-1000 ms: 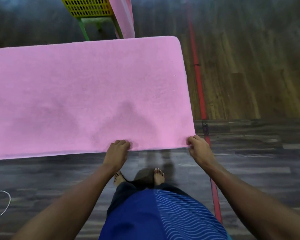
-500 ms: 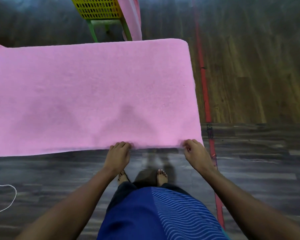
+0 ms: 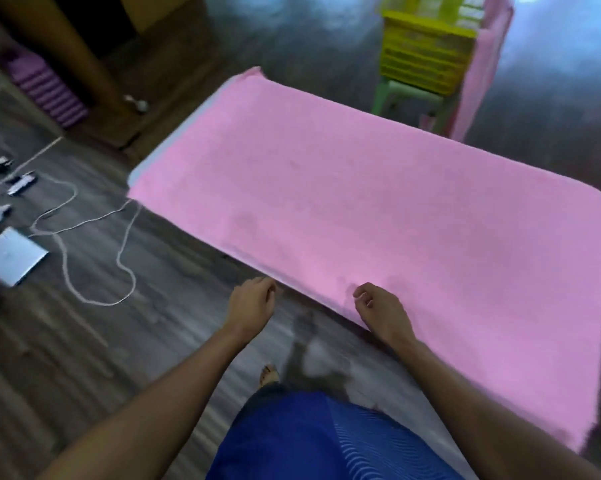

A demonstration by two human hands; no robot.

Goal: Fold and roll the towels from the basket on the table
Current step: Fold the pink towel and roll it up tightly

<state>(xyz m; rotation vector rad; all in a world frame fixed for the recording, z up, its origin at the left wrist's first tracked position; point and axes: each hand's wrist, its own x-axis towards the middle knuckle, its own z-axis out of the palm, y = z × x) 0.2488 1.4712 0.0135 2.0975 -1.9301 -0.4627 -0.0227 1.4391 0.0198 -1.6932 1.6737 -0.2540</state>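
Observation:
A large pink towel (image 3: 378, 216) lies spread flat over the table (image 3: 164, 150), whose pale edge shows only at the left end. My left hand (image 3: 252, 301) hovers just off the towel's near edge, fingers loosely curled and holding nothing. My right hand (image 3: 380, 308) sits over the same edge a little to the right, fingers also loosely curled, with no cloth in them. Behind the table a yellow basket (image 3: 424, 53) stands on a green stool (image 3: 406, 95). Another pink towel (image 3: 481, 74) hangs over the basket's right side.
On the dark wood floor to the left lie a white cable (image 3: 94, 216), a flat white device (image 3: 11, 259) and some small gadgets (image 3: 20, 181). A purple ribbed item (image 3: 46, 91) sits under furniture at far left. My bare foot (image 3: 269, 374) is below the table's edge.
Both hands have let go of the towel's near edge and shifted left along it. The view has swung left, showing the table's left end and the floor clutter.

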